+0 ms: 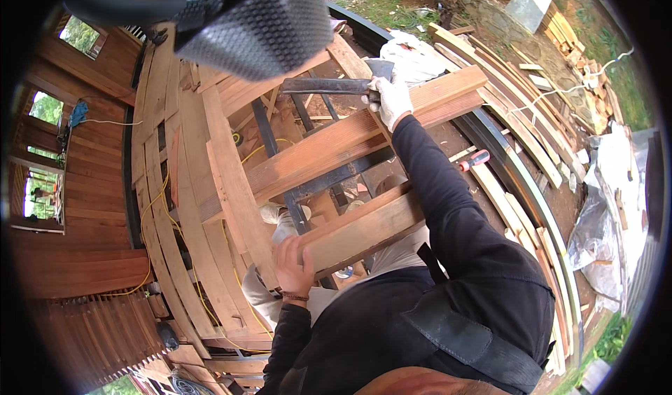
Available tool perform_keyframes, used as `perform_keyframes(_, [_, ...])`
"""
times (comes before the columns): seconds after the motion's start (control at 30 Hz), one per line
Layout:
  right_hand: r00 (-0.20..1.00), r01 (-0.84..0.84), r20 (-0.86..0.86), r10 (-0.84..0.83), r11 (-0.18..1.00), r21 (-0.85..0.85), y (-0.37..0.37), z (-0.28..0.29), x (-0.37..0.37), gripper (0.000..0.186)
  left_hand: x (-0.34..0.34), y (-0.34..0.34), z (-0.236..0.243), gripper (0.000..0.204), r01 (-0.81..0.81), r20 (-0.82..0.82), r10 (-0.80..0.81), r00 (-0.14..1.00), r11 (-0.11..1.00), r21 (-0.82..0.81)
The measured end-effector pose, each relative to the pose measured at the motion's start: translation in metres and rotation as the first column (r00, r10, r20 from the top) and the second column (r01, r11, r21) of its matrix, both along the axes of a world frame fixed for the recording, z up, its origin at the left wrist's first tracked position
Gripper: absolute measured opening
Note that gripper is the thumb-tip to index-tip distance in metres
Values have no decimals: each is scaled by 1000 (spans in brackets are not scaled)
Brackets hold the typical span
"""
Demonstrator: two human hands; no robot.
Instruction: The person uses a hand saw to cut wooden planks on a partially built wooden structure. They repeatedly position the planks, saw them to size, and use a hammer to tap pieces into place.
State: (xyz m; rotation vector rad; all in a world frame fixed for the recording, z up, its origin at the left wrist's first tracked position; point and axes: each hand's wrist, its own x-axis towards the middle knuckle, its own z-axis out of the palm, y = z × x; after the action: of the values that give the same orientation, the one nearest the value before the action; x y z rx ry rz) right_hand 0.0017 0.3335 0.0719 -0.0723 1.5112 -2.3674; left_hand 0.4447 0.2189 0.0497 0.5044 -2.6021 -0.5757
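In my gloved right hand (392,97) is a hatchet (329,86), gripped close to its metal head, with the dark handle pointing left. That hand is above the far wooden beams (448,95) of a timber frame. My bare left hand (294,265) grips the left end of the near wooden beam (364,230), where it meets a lengthwise board (234,192). Its thumb lies on the beam's near side, and some fingertips are hard to make out. A screwdriver with a red and black handle (474,160) lies to the right of my right forearm.
Dark metal bars (269,132) run below the beams. A yellow cord (199,290) winds over the planks (185,206) at left. Long timber strips (518,143) and clear plastic sheeting (603,220) lie at right. A dark textured object (259,34) blocks part of the top.
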Motion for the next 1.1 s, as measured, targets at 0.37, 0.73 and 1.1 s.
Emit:
perform_keyframes(0.37, [924, 363, 93, -372, 927, 97, 165, 19, 36, 7, 1, 0, -19, 33, -91, -6, 92, 996, 995, 40])
perform_keyframes(0.73, [997, 74, 14, -78, 978, 197, 162, 13, 97, 8, -3, -4, -21, 39, -93, 145, 106, 984, 991, -93])
perform_keyframes(1.1, [993, 107, 27, -116, 968, 227, 149, -7, 113, 14, -16, -2, -8, 38, -94, 198, 112, 974, 991, -96])
